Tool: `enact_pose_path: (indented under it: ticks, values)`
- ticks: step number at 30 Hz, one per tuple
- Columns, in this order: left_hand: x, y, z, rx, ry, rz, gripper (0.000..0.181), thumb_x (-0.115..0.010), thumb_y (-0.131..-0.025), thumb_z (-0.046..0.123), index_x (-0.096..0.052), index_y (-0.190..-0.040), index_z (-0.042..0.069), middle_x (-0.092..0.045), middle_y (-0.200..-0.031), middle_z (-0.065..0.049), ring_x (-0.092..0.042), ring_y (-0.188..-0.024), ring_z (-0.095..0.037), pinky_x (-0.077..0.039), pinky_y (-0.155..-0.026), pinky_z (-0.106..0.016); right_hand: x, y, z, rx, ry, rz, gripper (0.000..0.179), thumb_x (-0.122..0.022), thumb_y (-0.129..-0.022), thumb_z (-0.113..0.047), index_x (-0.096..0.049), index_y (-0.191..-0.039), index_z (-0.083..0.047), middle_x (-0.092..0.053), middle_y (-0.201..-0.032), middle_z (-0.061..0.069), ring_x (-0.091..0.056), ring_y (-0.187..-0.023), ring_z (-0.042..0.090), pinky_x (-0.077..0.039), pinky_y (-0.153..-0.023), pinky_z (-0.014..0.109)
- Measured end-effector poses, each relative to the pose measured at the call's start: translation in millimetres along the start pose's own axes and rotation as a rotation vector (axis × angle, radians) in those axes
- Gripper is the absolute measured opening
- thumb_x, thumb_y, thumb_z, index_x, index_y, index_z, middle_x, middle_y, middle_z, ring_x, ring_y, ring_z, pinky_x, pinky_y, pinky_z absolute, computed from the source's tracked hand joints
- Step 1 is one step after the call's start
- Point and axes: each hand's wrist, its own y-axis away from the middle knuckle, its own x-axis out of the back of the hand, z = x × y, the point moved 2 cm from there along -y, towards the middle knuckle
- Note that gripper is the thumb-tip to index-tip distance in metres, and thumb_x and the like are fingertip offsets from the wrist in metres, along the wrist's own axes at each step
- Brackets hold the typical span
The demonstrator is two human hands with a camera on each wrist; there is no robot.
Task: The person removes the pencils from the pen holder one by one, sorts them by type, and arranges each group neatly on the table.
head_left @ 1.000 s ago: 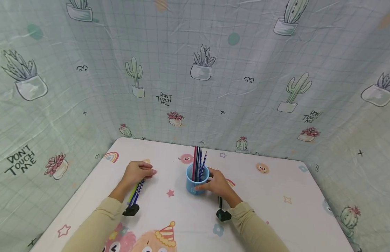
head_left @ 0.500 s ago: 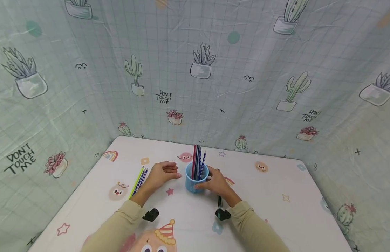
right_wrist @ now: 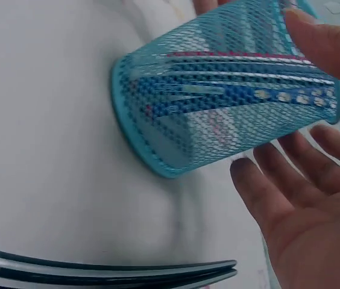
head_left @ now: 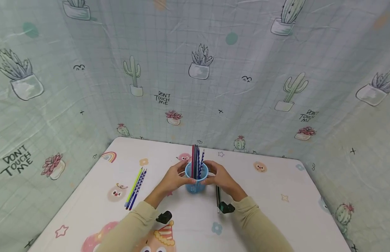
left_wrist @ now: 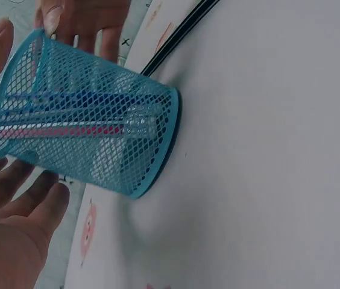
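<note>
A light-blue mesh pencil cup (head_left: 195, 188) stands upright on the white table, holding several pencils (head_left: 195, 159), among them red, black and blue-dotted ones. My left hand (head_left: 175, 179) holds the cup's left side near the rim, its thumb at the front. On the opposite side, my right hand (head_left: 222, 177) grips it with the thumb in front and the fingers behind. In the left wrist view, the mesh wall (left_wrist: 85, 120) shows between both hands. The right wrist view shows the right fingers (right_wrist: 278, 180) along the cup's side.
To the left lie a yellow-green pencil (head_left: 134, 187) and blue ones beside it, one dotted (head_left: 138, 190). Dark pencils (head_left: 218, 196) lie near the right wrist. Black wrist cameras (head_left: 164, 217) sit under the forearms. A printed cloth (head_left: 201, 94) hangs behind the table (head_left: 264, 220).
My left hand has moved right, from above the loose pencils on the left to the cup's left side. The right hand has stayed at the cup.
</note>
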Motion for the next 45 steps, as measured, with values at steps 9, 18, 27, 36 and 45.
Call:
enact_pose_path:
  ticks: [9,18,27,36,45]
  values:
    - [-19.8,-12.9,-1.1,-0.04,0.006,0.011,0.098,-0.092,-0.08,0.024,-0.038,-0.16,0.007,-0.055,-0.154,-0.012,-0.053,-0.144,-0.034,-0.042,-0.122,-0.05,18.9,-4.2,-15.3,-0.056,-0.09,-0.04,0.075,-0.068,-0.094,-0.005,-0.031,-0.16,-0.003,-0.036,-0.166,0.02,-0.031,-0.157,0.041,-0.029,-0.128,0.06]
    - [-10.8,-17.5,-9.6,-0.06,0.0,-0.037,0.091,-0.091,-0.081,0.019,-0.042,-0.157,0.008,-0.057,-0.153,-0.011,-0.054,-0.144,-0.032,-0.04,-0.122,-0.049,18.2,-28.5,-35.3,-0.034,-0.085,0.111,0.06,-0.067,-0.102,-0.022,-0.044,-0.154,-0.003,-0.057,-0.148,0.019,-0.055,-0.138,0.031,-0.047,-0.119,0.048]
    - [-18.5,-16.2,-6.4,-0.02,-0.013,-0.043,0.098,-0.09,-0.082,0.029,-0.035,-0.161,0.01,-0.053,-0.156,-0.012,-0.055,-0.139,-0.034,-0.042,-0.121,-0.054,15.5,-49.6,-54.5,-0.045,-0.01,0.306,0.038,-0.069,-0.101,-0.017,-0.064,-0.136,-0.003,-0.069,-0.127,0.018,-0.068,-0.118,0.029,-0.056,-0.108,0.045]
    - [-21.1,-15.5,-14.6,-0.011,-0.057,-0.026,0.086,-0.09,-0.082,0.037,-0.047,-0.154,0.017,-0.064,-0.143,-0.006,-0.062,-0.13,-0.027,-0.048,-0.117,-0.052,14.8,-55.8,-59.0,-0.077,0.082,0.376,0.024,-0.07,-0.099,-0.017,-0.074,-0.12,-0.005,-0.075,-0.113,0.014,-0.071,-0.1,0.023,-0.061,-0.096,0.044]
    - [-18.6,-17.8,-17.9,-0.036,-0.041,0.004,0.082,-0.092,-0.08,0.032,-0.053,-0.15,0.019,-0.066,-0.142,-0.005,-0.062,-0.134,-0.028,-0.049,-0.116,-0.05,22.3,-58.8,-75.1,-0.053,0.072,0.422,0.02,-0.071,-0.099,-0.016,-0.075,-0.114,-0.004,-0.074,-0.112,0.013,-0.07,-0.104,0.028,-0.058,-0.096,0.044]
